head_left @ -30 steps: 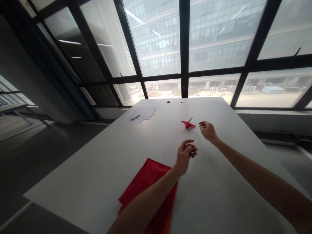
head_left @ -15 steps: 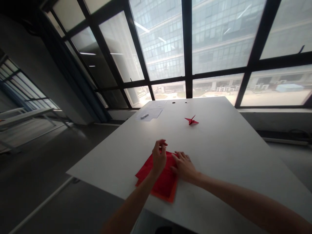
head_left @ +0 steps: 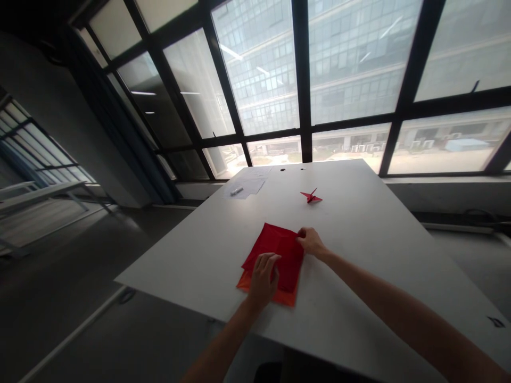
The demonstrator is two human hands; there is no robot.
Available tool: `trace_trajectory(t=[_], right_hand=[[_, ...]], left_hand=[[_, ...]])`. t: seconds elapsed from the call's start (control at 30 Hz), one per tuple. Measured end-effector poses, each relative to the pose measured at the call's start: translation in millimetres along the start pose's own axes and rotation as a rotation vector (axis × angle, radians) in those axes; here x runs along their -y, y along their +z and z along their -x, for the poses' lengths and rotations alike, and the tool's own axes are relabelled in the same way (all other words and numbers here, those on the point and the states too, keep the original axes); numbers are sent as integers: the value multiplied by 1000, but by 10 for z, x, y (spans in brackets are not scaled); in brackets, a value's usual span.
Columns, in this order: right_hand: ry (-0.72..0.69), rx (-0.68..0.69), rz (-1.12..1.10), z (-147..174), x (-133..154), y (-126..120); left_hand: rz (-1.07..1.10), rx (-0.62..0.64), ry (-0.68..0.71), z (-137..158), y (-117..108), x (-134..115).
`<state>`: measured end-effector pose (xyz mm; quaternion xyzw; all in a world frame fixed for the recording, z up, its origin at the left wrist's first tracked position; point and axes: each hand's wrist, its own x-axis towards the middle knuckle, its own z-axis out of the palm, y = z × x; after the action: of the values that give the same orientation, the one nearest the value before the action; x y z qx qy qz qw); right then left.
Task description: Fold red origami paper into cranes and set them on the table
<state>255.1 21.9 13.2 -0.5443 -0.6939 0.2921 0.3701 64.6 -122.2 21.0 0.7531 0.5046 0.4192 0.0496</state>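
Note:
A sheet of red paper (head_left: 275, 242) lies near the front of the white table, partly over an orange sheet (head_left: 286, 298) whose lower edges show. With thumb and fingertips, my right hand (head_left: 311, 242) pinches the red paper at its upper right corner. Over the lower left part of the sheets is my left hand (head_left: 263, 279), fingers bent and thumb apart, holding nothing that I can see. Whether its fingers touch the paper, I cannot tell. Farther back stands a folded red paper crane (head_left: 311, 196).
White papers (head_left: 251, 183) with a pen-like white object (head_left: 237, 191) on them lie at the table's far left. A small dark round spot (head_left: 282, 169) marks the back of the table (head_left: 351, 213). Large windows rise behind it. A small black mark (head_left: 495, 322) shows at right.
The red paper has shifted away from me over the orange sheet. My right hand has gone from lying flat to pinching its corner. My left hand has come lower on the sheets.

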Motion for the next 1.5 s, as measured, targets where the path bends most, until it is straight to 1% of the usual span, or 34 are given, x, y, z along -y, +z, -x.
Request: trace_trajectory(t=[0.07,0.17,0.3,0.37,0.4,0.47,0.5,0.57,0.63,0.67,0.73,0.8,0.83,0.87,0.93,0.97,1.0,1.07,1.13,1.23,1.37,1.43,1.47,1.5], right_hand=[[17,-25,-64,-74,-128,-222],[48,-40,-98,-167,-406,-688],[52,-43,-63,-204,-828,-1337],[32,-19,-21,-214,-1003,-1564],[5,2,41,-228,-1073,-1641],[-5,19,117,-279,-1177,-1728],[-2,21,149,-314,-1211,-1745],[16,16,195,-388,-1248,-1747],[41,-4,242,-437,-1249,-1729],[58,-25,270,-439,-1238,-1715],[101,-105,340,-388,-1197,-1668],[104,-203,413,-269,-1142,-1582],[41,-251,481,-194,-1117,-1524],[-43,-236,521,-116,-1098,-1461],[-190,-101,566,23,-1082,-1337],[-214,-20,594,75,-1086,-1287],[-198,36,625,114,-1097,-1248],[-140,99,674,151,-1129,-1204],[-96,112,700,154,-1157,-1191],[-82,112,718,148,-1175,-1187],[-54,114,738,162,-1179,-1173],[-42,115,745,167,-1182,-1165],[-36,114,748,167,-1183,-1160],[-30,112,752,166,-1183,-1155]], left_hand=[[9,52,-20,2,20,4],[-27,173,-60,38,34,93],[-228,334,-108,28,-62,260],[-331,415,-123,-110,-126,275],[-353,467,-109,-228,-136,250],[-309,568,-39,-548,-66,139],[-253,615,16,-737,28,61],[-140,615,105,-1117,332,-107],[-46,575,214,-1430,741,-242],[-21,569,260,-1541,956,-286],[-54,579,293,-1660,1345,-313],[-143,611,292,-1663,1633,-271],[-190,632,283,-1637,1731,-233],[-224,639,281,-1602,1799,-189],[-269,649,286,-1531,1854,-104],[-282,655,287,-1503,1847,-68],[-295,657,283,-1481,1822,-36],[-328,651,245,-1455,1734,18],[-375,635,170,-1441,1626,66],[-424,625,88,-1423,1512,127],[-424,599,2,-1437,1518,164],[-425,518,-83,-1470,1545,154],[-426,457,-110,-1488,1553,142],[-421,397,-107,-1503,1556,125]])
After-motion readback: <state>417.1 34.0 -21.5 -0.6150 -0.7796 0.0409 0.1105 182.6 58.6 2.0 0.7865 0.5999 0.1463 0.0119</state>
